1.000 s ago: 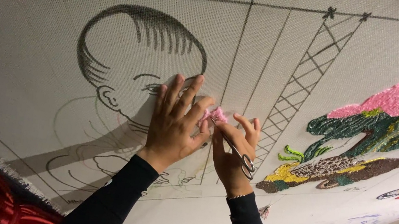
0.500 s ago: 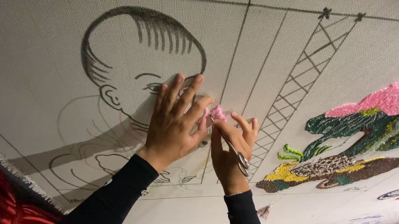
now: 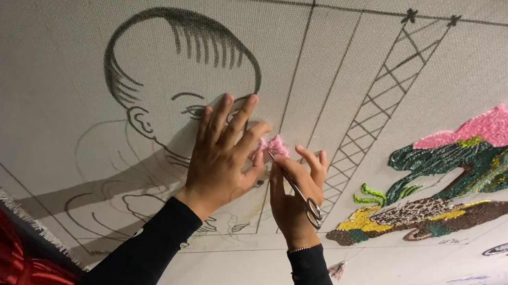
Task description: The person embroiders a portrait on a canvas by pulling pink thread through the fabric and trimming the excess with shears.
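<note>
Head view shows the left hand (image 3: 221,158) spread flat on the tufting cloth (image 3: 39,56), fingers open, thumb beside a small pink yarn tuft (image 3: 276,145). Just right, the right hand (image 3: 295,195) closes around small scissors (image 3: 298,190), blades at the tuft; trimming well likely means shallow snips with the cloth held taut. No containers show.

Both arms reach up and forward from the bottom of the view, each in a snug black long sleeve down to the wrist. The left hand (image 3: 221,158) lies flat, palm away, fingers stretched upward and slightly fanned, thumb angled toward the other hand. The right hand (image 3: 295,195) sits just beside it, nearly touching, fingers curled and bent at the knuckles in a closed grip, wrist tilted back toward the camera.
</note>
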